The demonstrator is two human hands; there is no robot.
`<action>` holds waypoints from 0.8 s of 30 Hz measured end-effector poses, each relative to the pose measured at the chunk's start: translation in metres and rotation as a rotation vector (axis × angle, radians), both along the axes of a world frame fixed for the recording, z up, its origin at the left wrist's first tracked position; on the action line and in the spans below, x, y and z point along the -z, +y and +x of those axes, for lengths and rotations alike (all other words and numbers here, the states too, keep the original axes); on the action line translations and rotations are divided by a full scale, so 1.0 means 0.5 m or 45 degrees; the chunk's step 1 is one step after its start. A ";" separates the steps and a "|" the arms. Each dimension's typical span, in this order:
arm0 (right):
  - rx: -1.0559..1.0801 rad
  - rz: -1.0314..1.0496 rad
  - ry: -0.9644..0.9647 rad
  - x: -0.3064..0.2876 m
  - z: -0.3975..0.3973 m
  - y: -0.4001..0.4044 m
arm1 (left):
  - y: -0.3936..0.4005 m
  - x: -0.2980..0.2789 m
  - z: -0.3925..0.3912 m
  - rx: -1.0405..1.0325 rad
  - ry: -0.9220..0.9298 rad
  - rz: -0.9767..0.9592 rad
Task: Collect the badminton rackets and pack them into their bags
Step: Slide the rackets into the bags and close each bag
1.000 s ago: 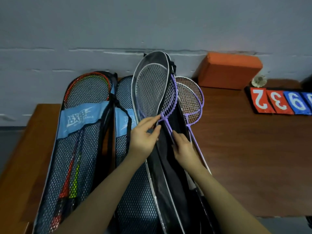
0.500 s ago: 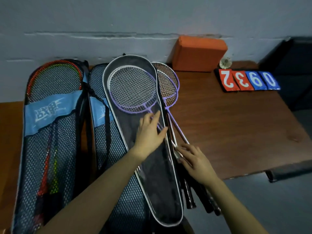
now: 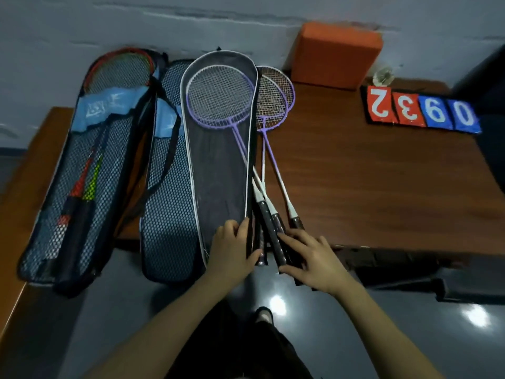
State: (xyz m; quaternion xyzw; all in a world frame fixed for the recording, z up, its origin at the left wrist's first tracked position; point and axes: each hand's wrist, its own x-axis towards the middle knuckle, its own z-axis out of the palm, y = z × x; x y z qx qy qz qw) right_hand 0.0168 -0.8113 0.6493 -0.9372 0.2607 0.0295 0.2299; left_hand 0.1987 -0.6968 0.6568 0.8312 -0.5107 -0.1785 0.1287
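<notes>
A black racket bag (image 3: 218,170) with white piping lies open in the middle of the wooden table (image 3: 369,187). One purple racket (image 3: 220,97) rests with its head on the bag. Two more purple rackets (image 3: 276,91) lie fanned out just to its right. All three dark handles (image 3: 269,225) bunch together at the table's front edge. My left hand (image 3: 232,250) pinches the bag's lower right edge. My right hand (image 3: 311,258) wraps over the ends of the handles, thumb underneath.
Two blue mesh bags lie at the left: one (image 3: 82,173) holds red and green rackets, the other (image 3: 169,201) sits beside the black bag. An orange block (image 3: 336,53), a shuttlecock (image 3: 384,77) and numbered score cards (image 3: 420,110) are at the back right.
Both hands slid down from the racket throats to the bag's lower end and the handles. The bag's flap now lies flat, and my view has pulled back.
</notes>
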 end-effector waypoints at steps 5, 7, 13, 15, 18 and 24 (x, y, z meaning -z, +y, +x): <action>0.021 -0.010 -0.001 0.010 -0.037 0.036 | 0.042 -0.010 -0.023 -0.127 -0.022 -0.007; 0.095 -0.009 -0.047 0.011 -0.029 0.048 | 0.043 -0.010 -0.019 -0.150 0.026 -0.004; 0.260 0.099 -0.099 0.010 0.000 0.080 | 0.048 -0.011 -0.003 -0.229 0.323 -0.270; 0.351 0.197 -0.157 0.003 0.014 0.092 | 0.056 -0.022 0.003 -0.262 0.404 -0.390; 0.459 0.327 -0.281 -0.015 0.045 0.113 | 0.066 -0.035 0.011 -0.339 0.493 -0.498; 0.477 0.446 -0.498 -0.045 0.094 0.145 | 0.078 -0.052 0.018 -0.361 0.560 -0.571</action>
